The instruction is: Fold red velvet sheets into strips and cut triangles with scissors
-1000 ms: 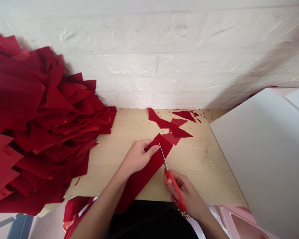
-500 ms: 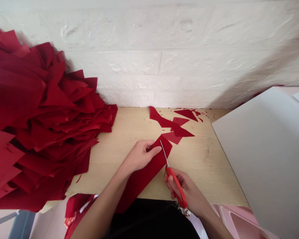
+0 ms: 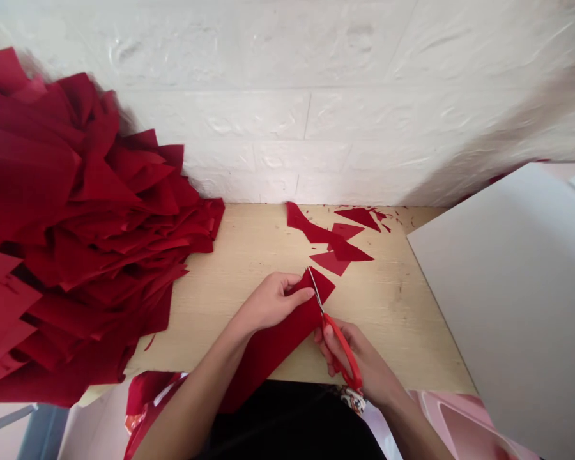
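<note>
My left hand (image 3: pixel 268 301) pinches the far end of a long red felt strip (image 3: pixel 273 342) that runs from the wooden table (image 3: pixel 249 255) down over its front edge. My right hand (image 3: pixel 359 364) grips red-handled scissors (image 3: pixel 338 338). Their blades reach across the strip's far corner, right beside my left fingertips. Several small red offcuts (image 3: pixel 338 246) lie just beyond the strip, toward the wall.
A large heap of red felt pieces (image 3: pixel 67 236) fills the left side of the table against the white brick wall (image 3: pixel 316 96). A white board (image 3: pixel 512 300) slants over the right side. A pink container (image 3: pixel 460 428) sits below the table's front right edge.
The scissors have pushed farther across the strip's end and the blades have closed more. The corner to the right of the blades has shrunk. My left hand holds its pinch.
</note>
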A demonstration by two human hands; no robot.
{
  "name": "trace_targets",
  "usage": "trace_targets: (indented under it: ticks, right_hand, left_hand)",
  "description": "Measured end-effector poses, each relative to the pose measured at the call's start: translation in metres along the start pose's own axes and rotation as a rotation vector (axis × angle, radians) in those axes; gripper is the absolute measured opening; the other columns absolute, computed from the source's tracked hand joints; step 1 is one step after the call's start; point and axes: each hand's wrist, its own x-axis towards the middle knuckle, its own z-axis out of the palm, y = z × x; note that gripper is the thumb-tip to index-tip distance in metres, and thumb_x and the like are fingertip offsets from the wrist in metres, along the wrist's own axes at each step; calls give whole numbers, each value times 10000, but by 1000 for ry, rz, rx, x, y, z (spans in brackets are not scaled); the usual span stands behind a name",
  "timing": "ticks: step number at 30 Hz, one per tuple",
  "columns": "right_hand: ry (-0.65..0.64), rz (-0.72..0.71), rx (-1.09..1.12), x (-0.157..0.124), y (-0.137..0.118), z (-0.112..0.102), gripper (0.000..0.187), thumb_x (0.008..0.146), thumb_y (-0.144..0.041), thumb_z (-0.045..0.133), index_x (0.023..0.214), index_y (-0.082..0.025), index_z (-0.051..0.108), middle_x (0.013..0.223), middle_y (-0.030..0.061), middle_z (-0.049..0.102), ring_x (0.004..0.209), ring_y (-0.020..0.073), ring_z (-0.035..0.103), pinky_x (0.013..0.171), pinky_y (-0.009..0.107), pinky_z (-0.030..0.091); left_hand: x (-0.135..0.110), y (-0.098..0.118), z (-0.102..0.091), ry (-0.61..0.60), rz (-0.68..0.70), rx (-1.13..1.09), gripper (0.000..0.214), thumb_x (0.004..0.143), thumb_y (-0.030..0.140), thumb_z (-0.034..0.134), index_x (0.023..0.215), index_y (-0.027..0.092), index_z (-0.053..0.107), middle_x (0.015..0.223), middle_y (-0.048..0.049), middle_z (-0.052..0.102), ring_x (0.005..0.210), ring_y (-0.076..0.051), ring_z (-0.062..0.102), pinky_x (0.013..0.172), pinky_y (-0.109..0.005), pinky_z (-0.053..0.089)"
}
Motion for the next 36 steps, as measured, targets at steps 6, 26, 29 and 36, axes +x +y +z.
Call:
trace_targets:
  ticks: [6, 26, 29, 36]
  right_hand:
    - [-11, 13, -10, 4, 2, -4, 623, 755, -788, 646, 686, -214, 413, 566, -74, 375, 475, 74, 387, 487, 240, 356]
    - [65, -110, -21, 5, 3, -17, 612, 857, -817, 474, 787, -209, 493, 663, -24, 482, 573, 119, 465, 582, 284, 421]
    - [47, -132, -77, -3, 4, -20, 563, 914, -761, 444, 828, -208, 503, 728, -11, 484, 639, 130, 462, 625, 283, 430]
    - [-3, -209, -152, -9, 7, -14, 518, 905, -721, 513, 851, -206, 507, 750, -15, 462, 651, 123, 428, 615, 258, 419]
  left_hand:
    - [1, -2, -1, -15, -15, -17, 371, 888, 494, 586, 710, 172, 543, 632, 37, 473, 570, -99, 382, 537, -240, 310]
    - [0, 5, 1, -54, 0, 45, 367, 919, 466, 574, 696, 181, 510, 635, 36, 466, 567, -101, 397, 529, -251, 293]
    - [-1, 6, 0, -29, 7, 42, 360, 916, 473, 578, 725, 169, 555, 658, 19, 516, 583, -110, 436, 537, -249, 314]
    - [-3, 7, 6, -56, 13, -47, 341, 925, 456, 581, 761, 157, 573, 675, 21, 521, 606, -104, 438, 557, -239, 330]
